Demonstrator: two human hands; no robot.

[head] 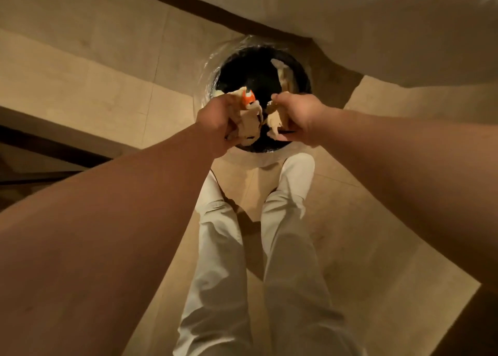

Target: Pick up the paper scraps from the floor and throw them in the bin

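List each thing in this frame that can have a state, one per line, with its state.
left hand: closed on a crumpled paper wad, above the bin
right hand: closed on a smaller wad, above the bin
left paper wad: gripped, with an orange bit at its top
right paper wad: gripped, not yet dropped
bin: open, lined with a clear bag, a pale scrap already inside

One head-worn wide-angle view, pointing steeply down the person's front. The bin (262, 97) sits close at upper centre. Legs fill the lower middle of the frame.
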